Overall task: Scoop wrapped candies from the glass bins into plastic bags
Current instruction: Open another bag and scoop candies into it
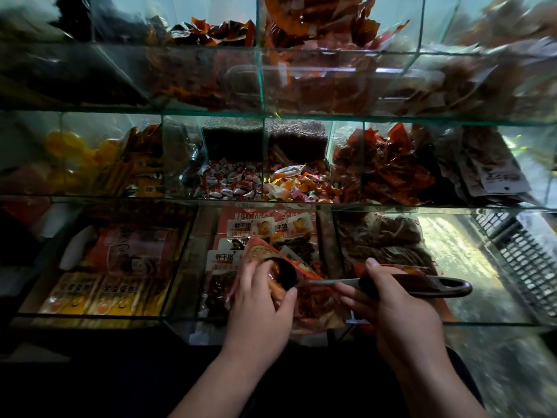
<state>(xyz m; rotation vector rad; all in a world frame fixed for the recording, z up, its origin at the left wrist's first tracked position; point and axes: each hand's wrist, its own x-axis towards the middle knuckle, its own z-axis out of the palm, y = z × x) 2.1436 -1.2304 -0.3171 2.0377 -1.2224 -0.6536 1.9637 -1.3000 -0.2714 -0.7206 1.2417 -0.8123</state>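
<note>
My left hand (261, 303) grips the mouth of a red patterned plastic bag (313, 300), holding it open over the front glass bin (271, 317). My right hand (394, 306) is closed on the dark handle of a scoop (422, 285) that lies level, its metal end pointing left into the bag's opening. One shelf up, a bin holds red-and-white wrapped candies (232, 182), and the bin to its right holds mixed yellow and orange wrapped candies (298, 185).
Glass-walled bins stand in three tiers. The front tier holds yellow snack packets (99, 294) at left and dark packaged goods (382, 236) at right. Red foil packets (388, 167) fill the middle right bin. A black wire basket (524, 254) sits at far right.
</note>
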